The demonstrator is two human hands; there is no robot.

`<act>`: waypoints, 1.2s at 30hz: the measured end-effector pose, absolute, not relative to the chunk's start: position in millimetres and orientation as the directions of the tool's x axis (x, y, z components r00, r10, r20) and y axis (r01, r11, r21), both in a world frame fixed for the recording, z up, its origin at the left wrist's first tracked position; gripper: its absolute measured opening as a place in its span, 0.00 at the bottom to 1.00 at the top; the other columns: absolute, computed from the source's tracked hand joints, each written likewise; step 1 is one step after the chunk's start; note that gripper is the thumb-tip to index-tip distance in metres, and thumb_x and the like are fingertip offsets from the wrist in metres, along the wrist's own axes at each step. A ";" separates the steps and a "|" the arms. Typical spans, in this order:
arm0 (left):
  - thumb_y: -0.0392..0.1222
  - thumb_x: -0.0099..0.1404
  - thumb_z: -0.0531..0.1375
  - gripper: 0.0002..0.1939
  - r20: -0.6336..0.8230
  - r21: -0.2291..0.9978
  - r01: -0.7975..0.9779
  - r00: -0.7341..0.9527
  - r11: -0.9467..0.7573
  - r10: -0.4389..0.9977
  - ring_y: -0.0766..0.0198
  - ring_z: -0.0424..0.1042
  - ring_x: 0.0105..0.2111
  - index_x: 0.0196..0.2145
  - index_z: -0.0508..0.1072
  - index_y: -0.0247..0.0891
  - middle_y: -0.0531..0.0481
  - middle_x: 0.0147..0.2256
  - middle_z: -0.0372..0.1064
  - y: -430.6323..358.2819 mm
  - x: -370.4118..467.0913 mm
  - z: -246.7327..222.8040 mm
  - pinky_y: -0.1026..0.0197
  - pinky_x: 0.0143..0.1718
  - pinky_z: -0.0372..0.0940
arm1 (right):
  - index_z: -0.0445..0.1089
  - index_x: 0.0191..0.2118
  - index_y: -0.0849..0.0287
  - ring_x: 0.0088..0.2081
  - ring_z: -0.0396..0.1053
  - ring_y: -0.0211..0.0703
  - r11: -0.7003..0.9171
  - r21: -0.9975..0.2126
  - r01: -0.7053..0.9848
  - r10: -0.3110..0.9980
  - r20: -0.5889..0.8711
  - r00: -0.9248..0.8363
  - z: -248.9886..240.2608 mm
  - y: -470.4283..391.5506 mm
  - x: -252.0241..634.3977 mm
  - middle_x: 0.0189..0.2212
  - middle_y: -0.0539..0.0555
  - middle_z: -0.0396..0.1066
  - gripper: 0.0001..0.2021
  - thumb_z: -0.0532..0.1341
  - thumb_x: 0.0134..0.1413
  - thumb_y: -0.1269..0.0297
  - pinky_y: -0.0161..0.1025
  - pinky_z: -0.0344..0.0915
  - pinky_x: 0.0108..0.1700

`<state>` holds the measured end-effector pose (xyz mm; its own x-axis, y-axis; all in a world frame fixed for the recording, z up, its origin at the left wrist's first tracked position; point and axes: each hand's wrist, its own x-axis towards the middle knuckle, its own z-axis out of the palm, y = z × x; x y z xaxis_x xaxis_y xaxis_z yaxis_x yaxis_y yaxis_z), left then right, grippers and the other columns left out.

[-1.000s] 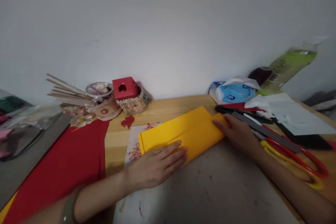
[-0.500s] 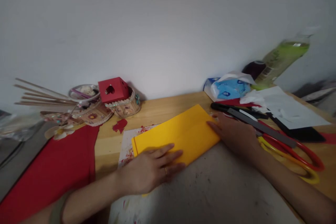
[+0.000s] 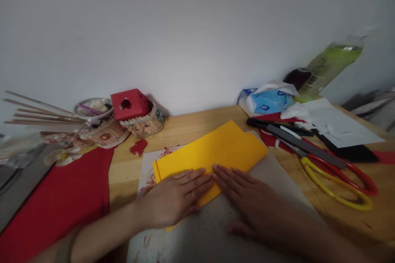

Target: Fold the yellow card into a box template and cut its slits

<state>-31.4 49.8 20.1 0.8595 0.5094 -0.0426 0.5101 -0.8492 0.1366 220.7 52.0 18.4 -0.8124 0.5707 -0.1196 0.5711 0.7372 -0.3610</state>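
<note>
Pale wall backs a wooden counter, and a grey board lies on the counter as the working surface. Aslant over the board's far part is the yellow paper, apparently folded, since a thin second edge shows at its left end. Left hand is flat on it, fingers extended, gripping nothing; right hand is likewise unclenched, its fingertips meeting the paper beside the left hand's.

The step looks like pressing the fold flat. To do it well, let the left hand anchor the layers while the right strokes outward from the middle with even pressure, so nothing creeps. It would pay to check that the left-end edges line up before bearing down hard. The red specks at the board's far-left corner might mark the sheet, and the scissors, right of the board, seem safely clear.
</note>
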 end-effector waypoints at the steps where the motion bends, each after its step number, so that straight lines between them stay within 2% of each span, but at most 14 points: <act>1: 0.44 0.68 0.54 0.30 -0.065 0.137 0.514 0.858 -0.847 0.510 0.55 0.47 0.63 0.62 0.50 0.29 0.41 0.63 0.48 50.0 -31.0 21.6 0.52 0.61 0.53 | 0.40 0.66 0.65 0.65 0.44 0.53 0.746 -0.344 0.571 0.579 -0.088 -0.810 16.8 54.2 227.0 0.65 0.65 0.42 0.42 0.57 0.54 0.45 0.52 0.49 0.63; 5: 0.43 0.68 0.52 0.29 -0.115 0.137 0.515 0.857 -0.846 0.502 0.56 0.46 0.64 0.62 0.51 0.28 0.42 0.64 0.47 50.9 -29.8 25.8 0.52 0.61 0.53 | 0.40 0.66 0.63 0.64 0.46 0.55 0.759 -0.247 0.602 0.625 0.021 -0.780 8.7 62.4 250.1 0.65 0.65 0.43 0.41 0.55 0.55 0.44 0.54 0.53 0.61; 11: 0.45 0.67 0.53 0.33 -0.138 0.136 0.607 0.794 -0.783 0.592 0.54 0.39 0.65 0.64 0.45 0.27 0.37 0.65 0.38 49.1 -31.6 24.1 0.50 0.62 0.50 | 0.53 0.62 0.75 0.60 0.54 0.63 0.682 0.015 0.731 0.728 0.082 -0.681 3.7 83.3 288.1 0.61 0.73 0.51 0.38 0.50 0.58 0.45 0.58 0.60 0.56; 15: 0.45 0.68 0.53 0.34 -0.171 0.127 0.616 0.786 -0.778 0.595 0.54 0.39 0.65 0.64 0.45 0.28 0.37 0.65 0.37 49.4 -30.7 25.2 0.50 0.62 0.48 | 0.54 0.61 0.77 0.61 0.50 0.64 0.646 0.042 0.762 0.755 0.113 -0.646 0.7 86.5 295.5 0.61 0.75 0.50 0.40 0.51 0.55 0.43 0.61 0.56 0.57; 18: 0.45 0.68 0.52 0.33 -0.186 0.112 0.614 0.785 -0.781 0.590 0.54 0.39 0.65 0.64 0.45 0.28 0.37 0.65 0.37 49.9 -29.4 26.7 0.49 0.62 0.49 | 0.49 0.63 0.75 0.63 0.45 0.63 0.636 -0.075 0.768 0.771 0.062 -0.633 4.9 72.5 275.5 0.62 0.74 0.46 0.44 0.55 0.52 0.42 0.61 0.51 0.59; 20: 0.45 0.68 0.52 0.33 -0.181 0.104 0.612 0.787 -0.784 0.590 0.54 0.38 0.65 0.64 0.45 0.28 0.36 0.65 0.37 49.7 -29.5 26.6 0.49 0.62 0.49 | 0.42 0.65 0.71 0.65 0.40 0.60 0.654 -0.226 0.722 0.737 -0.026 -0.676 13.0 57.6 251.4 0.64 0.70 0.39 0.47 0.57 0.51 0.41 0.58 0.48 0.61; 21: 0.45 0.68 0.52 0.33 -0.176 0.100 0.611 0.788 -0.786 0.590 0.54 0.38 0.65 0.64 0.45 0.28 0.36 0.65 0.37 49.4 -29.8 26.1 0.49 0.62 0.49 | 0.41 0.66 0.70 0.65 0.38 0.60 0.650 -0.312 0.693 0.704 -0.097 -0.704 18.0 50.0 238.2 0.65 0.70 0.36 0.48 0.59 0.49 0.42 0.56 0.47 0.62; 23: 0.47 0.69 0.51 0.32 -0.167 0.087 0.609 0.789 -0.788 0.591 0.55 0.38 0.65 0.64 0.45 0.28 0.36 0.65 0.38 48.8 -31.1 24.4 0.49 0.62 0.49 | 0.42 0.65 0.71 0.65 0.38 0.60 0.648 -0.487 0.585 0.555 -0.223 -0.801 27.3 36.9 213.7 0.64 0.70 0.35 0.50 0.60 0.46 0.41 0.53 0.46 0.63; 24: 0.48 0.69 0.50 0.32 -0.160 0.080 0.609 0.790 -0.789 0.593 0.55 0.38 0.65 0.64 0.46 0.28 0.37 0.65 0.38 48.5 -31.8 23.5 0.49 0.61 0.49 | 0.43 0.65 0.71 0.65 0.38 0.56 0.643 -0.553 0.530 0.495 -0.228 -0.838 30.8 32.0 204.4 0.65 0.68 0.36 0.45 0.58 0.51 0.45 0.50 0.43 0.64; 26: 0.49 0.70 0.48 0.31 -0.138 0.072 0.606 0.793 -0.792 0.594 0.55 0.39 0.65 0.63 0.46 0.29 0.37 0.65 0.39 48.2 -33.1 21.8 0.50 0.61 0.50 | 0.43 0.65 0.71 0.65 0.36 0.53 0.632 -0.619 0.467 0.437 -0.214 -0.874 34.1 26.0 194.2 0.65 0.67 0.37 0.41 0.56 0.55 0.48 0.47 0.39 0.65; 28: 0.50 0.70 0.48 0.31 -0.121 0.075 0.603 0.796 -0.794 0.593 0.56 0.38 0.65 0.64 0.45 0.29 0.37 0.65 0.39 48.3 -33.8 20.8 0.50 0.62 0.49 | 0.43 0.65 0.70 0.65 0.37 0.52 0.620 -0.633 0.464 0.457 -0.190 -0.869 32.6 23.9 195.8 0.65 0.66 0.38 0.41 0.56 0.55 0.46 0.48 0.40 0.65; 30: 0.49 0.69 0.49 0.32 -0.120 0.078 0.602 0.797 -0.795 0.592 0.56 0.38 0.65 0.64 0.44 0.30 0.38 0.65 0.39 48.7 -33.8 20.8 0.50 0.62 0.49 | 0.43 0.65 0.68 0.65 0.40 0.53 0.628 -0.592 0.504 0.501 -0.188 -0.845 27.9 24.2 206.8 0.65 0.66 0.39 0.42 0.57 0.54 0.46 0.49 0.44 0.64; 32: 0.48 0.69 0.49 0.32 -0.127 0.076 0.602 0.796 -0.795 0.592 0.56 0.38 0.65 0.64 0.43 0.31 0.39 0.65 0.38 49.3 -33.1 21.4 0.50 0.62 0.48 | 0.42 0.66 0.66 0.65 0.43 0.52 0.676 -0.487 0.554 0.550 -0.166 -0.818 21.2 26.3 223.5 0.65 0.65 0.41 0.39 0.58 0.55 0.52 0.49 0.48 0.63; 36: 0.48 0.69 0.50 0.32 -0.110 0.054 0.593 0.803 -0.803 0.585 0.56 0.40 0.65 0.64 0.45 0.30 0.40 0.65 0.40 49.2 -32.5 23.3 0.48 0.62 0.46 | 0.44 0.66 0.60 0.63 0.50 0.50 0.756 -0.225 0.615 0.634 0.018 -0.773 4.4 37.7 263.8 0.63 0.60 0.49 0.31 0.53 0.61 0.57 0.52 0.55 0.60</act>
